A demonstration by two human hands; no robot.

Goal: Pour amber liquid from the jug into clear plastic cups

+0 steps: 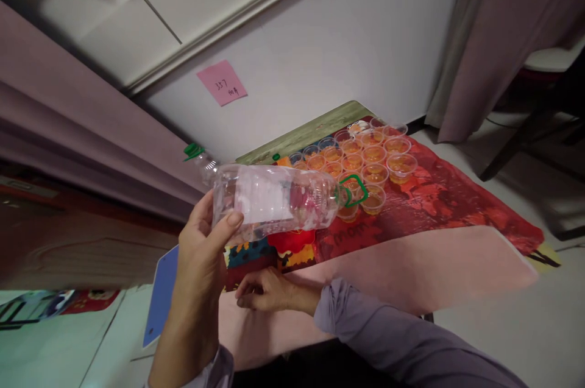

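Note:
My left hand (201, 254) is closed round the base end of a clear plastic bottle (315, 202), its thumb pressed on the near side. The bottle lies sideways in the air above the table, neck to the right, with a green ring handle (359, 190) at the neck and a pale label (262, 196). No liquid shows clearly in it. My right hand (269, 290) is low over the pink table edge, its fingers loosely bent and a little apart, with nothing visible in them. Behind the held bottle, a second clear bottle with a green cap (194, 150) is partly hidden.
Several clear plastic cups (375, 175) of yellowish liquid stand in rows on a red patterned cloth (439, 193) over the pink table (411, 272). A wall with a pink note (222, 83) rises behind. Curtains (493, 41) hang at both sides; a dark chair stands at right.

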